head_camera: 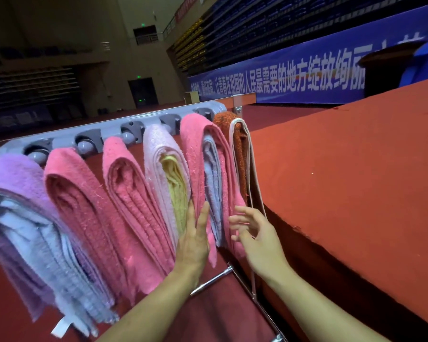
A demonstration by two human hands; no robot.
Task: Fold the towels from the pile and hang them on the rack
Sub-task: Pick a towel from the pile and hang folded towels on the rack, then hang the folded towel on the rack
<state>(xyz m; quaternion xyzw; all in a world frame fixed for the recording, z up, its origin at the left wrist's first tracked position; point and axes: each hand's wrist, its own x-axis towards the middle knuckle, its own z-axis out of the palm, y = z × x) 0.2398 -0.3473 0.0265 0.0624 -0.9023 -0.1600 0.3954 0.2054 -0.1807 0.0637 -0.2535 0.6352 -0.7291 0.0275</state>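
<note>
Place: an indoor sports hall or arena, dimly lit.
Seating: tiered rows of dark blue spectator seats [294,23] are seen rising along the right wall, and more tiered rows [30,87] are seen on the far left.
Banner: a long blue banner [294,80] printed with large white Chinese characters is hung below the seating.
Floor: a wide red sports floor [269,112] is laid across the hall.
Platform: a raised stage covered in red carpet [344,169] is set at the right.
Exits: green lit exit signs [139,76] are mounted over dark doorways.
</note>
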